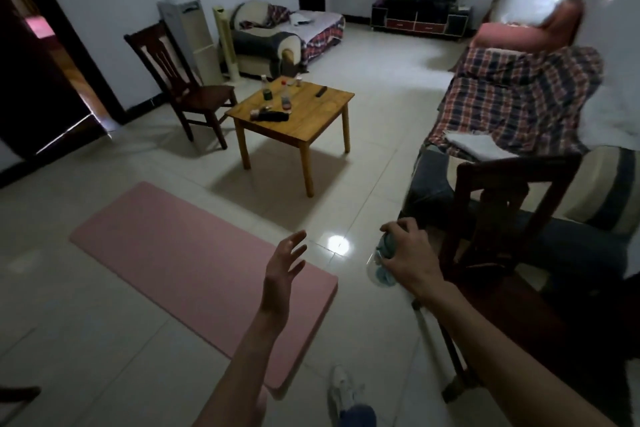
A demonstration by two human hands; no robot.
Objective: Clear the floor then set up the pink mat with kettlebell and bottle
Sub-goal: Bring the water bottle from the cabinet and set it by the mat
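Right hand (408, 258) gripping clear bottle (379, 269) beside pink mat (180, 246); left hand (285, 267) empty, fingers spread, above mat

— What sort of place is this?
— A home's living room: pale tiled floor (374, 55), a sofa (277, 38) draped with a plaid blanket (519, 94), and a low TV cabinet (420, 19) against the far wall.
— Anything else?
— A small wooden table (311, 114) carrying bottles, with a dark wooden chair (180, 80) just beside it.
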